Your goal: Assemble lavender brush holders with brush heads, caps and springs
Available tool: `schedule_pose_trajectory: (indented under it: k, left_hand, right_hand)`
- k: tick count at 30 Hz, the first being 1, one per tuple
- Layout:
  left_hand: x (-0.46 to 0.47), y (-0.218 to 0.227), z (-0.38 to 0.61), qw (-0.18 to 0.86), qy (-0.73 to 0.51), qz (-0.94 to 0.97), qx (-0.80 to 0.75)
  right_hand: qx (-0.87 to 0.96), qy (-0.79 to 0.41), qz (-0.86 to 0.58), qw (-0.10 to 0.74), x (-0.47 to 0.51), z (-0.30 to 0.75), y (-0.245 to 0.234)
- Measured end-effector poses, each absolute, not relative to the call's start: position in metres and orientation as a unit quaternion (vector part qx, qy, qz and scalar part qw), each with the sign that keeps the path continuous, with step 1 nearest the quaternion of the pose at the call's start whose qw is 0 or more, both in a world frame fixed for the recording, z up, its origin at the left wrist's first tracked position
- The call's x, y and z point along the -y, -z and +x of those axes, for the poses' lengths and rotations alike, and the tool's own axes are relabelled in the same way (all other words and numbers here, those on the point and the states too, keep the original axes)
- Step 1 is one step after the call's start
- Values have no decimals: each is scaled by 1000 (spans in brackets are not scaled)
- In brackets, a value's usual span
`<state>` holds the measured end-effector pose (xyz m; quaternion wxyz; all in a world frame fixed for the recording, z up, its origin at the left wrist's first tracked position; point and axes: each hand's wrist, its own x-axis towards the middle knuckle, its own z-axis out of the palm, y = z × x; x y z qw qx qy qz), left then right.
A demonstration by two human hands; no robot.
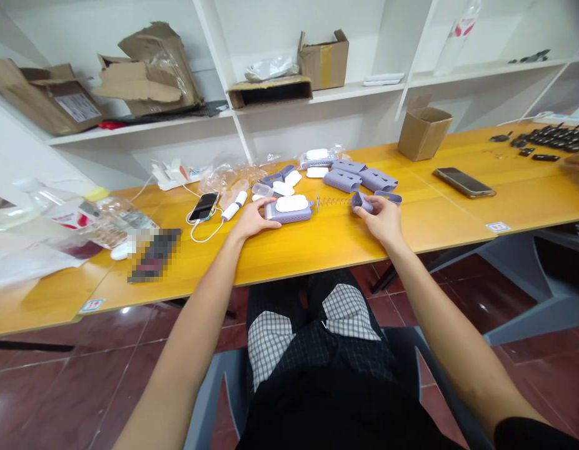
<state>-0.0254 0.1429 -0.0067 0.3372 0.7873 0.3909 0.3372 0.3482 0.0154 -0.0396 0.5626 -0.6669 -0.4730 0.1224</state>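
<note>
Purple case [296, 217] on the counter [312, 253], white pad [292, 203] lying on top. Anybody got a read on the hands?

Yep. Left hand [258, 219] is curled round the left end of the case, thumb on the near side and fingers on the far side, so only as open as the case is wide.

And the other one?

Right hand [383, 217] is off to the right of the case, fingers mostly closed, pinching a hollow purple sleeve [359, 202]. There's a thin spring [335, 202] stretching between case and sleeve. Can't tell if it's hooked to either one tbh.

What's all the other stuff?

Just behind the case: loose white covers [283, 189]. Behind it and to the right: a bunch of perforated purple shells [342, 180]. Left of it: a white cylinder [234, 207], then a small phone [204, 206] with a white cable. Well off to its right: a bigger phone [464, 182], and a cardboard box [423, 132] further back.
</note>
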Motion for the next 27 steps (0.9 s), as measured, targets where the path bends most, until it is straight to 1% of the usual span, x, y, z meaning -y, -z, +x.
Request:
schedule_pose_trajectory:
  k: [9, 18, 27]
  left_hand:
    - [-138, 1, -22, 331, -326, 794, -392]
    - [-134, -2, -19, 364, -347, 771, -390]
    - [-131, -4, -15, 366, -340, 775, -388]
  right_hand:
    - [486, -119, -658, 563, -15, 348, 40]
    - [488, -128, -654, 563, -15, 348, 40]
    - [488, -133, -650, 567, -14, 347, 38]
